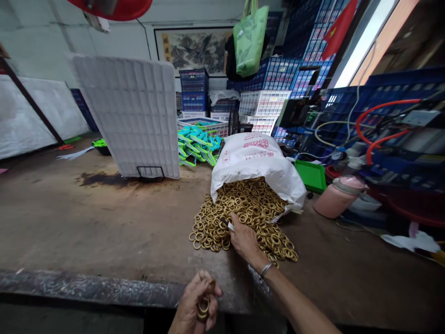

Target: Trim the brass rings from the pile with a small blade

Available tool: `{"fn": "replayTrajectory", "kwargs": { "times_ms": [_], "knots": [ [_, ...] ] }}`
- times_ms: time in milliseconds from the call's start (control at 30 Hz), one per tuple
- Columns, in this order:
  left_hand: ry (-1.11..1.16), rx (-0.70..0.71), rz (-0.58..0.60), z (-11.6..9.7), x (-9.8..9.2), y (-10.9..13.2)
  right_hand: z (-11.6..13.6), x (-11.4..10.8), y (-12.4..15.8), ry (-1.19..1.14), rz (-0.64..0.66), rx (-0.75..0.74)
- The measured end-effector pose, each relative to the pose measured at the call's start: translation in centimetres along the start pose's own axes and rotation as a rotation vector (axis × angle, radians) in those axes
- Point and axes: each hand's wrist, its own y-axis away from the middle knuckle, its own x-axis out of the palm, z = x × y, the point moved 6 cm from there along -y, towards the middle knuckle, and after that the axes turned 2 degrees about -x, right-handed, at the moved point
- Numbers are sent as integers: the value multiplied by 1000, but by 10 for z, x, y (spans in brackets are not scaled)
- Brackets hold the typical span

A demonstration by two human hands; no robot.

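Near the table's front edge, my left hand (pixel 198 301) is closed around several brass-coloured rings (pixel 203 305), which show between the fingers. My right hand (pixel 244 239) reaches into the heap of loose rings (pixel 212 227). A small, slim tool with a dark end and a pale part (pixel 227 225) sticks out from its thumb and forefinger; its exact kind is unclear. Most of the right fingertips are hidden. Behind the heap lies a white woven sack (pixel 248 155) on its side, its mouth towards me, with rings spilling out onto the table.
A tall white ribbed panel (pixel 135 116) stands left on a black wire stand (pixel 150 172). Behind it are green and turquoise plastic pieces (pixel 200 144). On the right are a green tray (pixel 310 176), a pink bottle (pixel 339 197) and orange tubing (pixel 361 123). Stacked crates (pixel 266 99) stand behind.
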Motion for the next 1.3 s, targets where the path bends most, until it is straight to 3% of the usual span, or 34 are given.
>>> {"fn": "replayTrajectory", "kwargs": {
  "times_ms": [133, 300, 467, 600, 733, 933, 1067, 1167, 1300],
  "knots": [
    [110, -72, 7, -2, -5, -2, -3, 5, -11, 33, 43, 18],
    [189, -118, -71, 0, -15, -12, -10, 3, -7, -74, -30, 30],
    [41, 6, -44, -8, -3, -25, -12, 3, 11, -604, -75, 43],
    [-168, 158, -95, -15, 5, -33, -1, 19, 37, -1079, 87, 145],
    [-286, 162, -145, -12, 8, -34, 17, 26, 64, -1381, 229, 242],
    [-392, 132, -98, -12, 12, -29, 26, 20, 74, -1335, 310, 198],
    [-567, 328, -120, -27, 20, -18, 28, 6, 71, -1162, 259, 76],
    [-648, 433, -80, -35, 29, -10, 32, 0, 74, -1166, 298, 72],
    [-555, 247, -52, -22, 23, -13, 33, 0, 78, -1196, 307, 115]
  ]
}}
